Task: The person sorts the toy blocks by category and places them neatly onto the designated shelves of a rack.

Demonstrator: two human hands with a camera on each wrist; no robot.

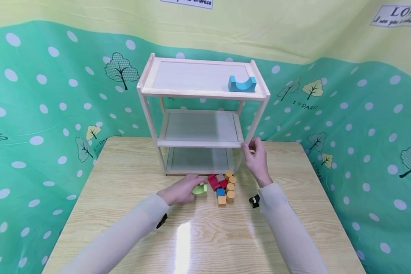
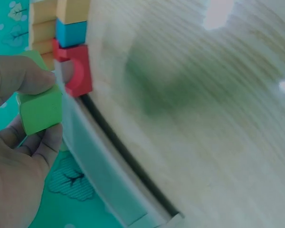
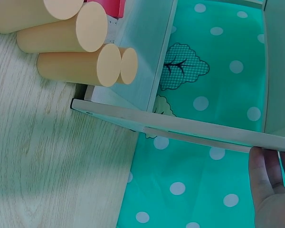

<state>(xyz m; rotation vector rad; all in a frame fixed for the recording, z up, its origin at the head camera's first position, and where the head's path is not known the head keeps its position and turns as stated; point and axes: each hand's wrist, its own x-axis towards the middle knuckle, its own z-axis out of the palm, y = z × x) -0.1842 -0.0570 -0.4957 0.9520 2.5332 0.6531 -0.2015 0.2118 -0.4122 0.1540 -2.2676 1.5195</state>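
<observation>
My left hand (image 1: 183, 189) pinches a light green block (image 2: 42, 111) between thumb and fingers, just above the table in front of the shelf. In the head view the block's top looks curved inward. My right hand (image 1: 257, 161) is at the right front post of the small white wooden shelf (image 1: 200, 144), level with the middle board. Its fingers (image 3: 260, 173) hold the post's edge in the right wrist view; the thumb is hidden there. Right of the green block stand red blocks (image 2: 80, 71), a blue block (image 1: 220, 192), a tan block (image 1: 222, 201) and several orange-tan cylinders (image 3: 71, 66).
A blue arch block (image 1: 242, 84) sits with its hollow upward on the top board, at the right. The block group stands close to the shelf's bottom front edge. Behind the wooden table (image 1: 205, 243) hangs a green dotted cloth (image 1: 37, 140).
</observation>
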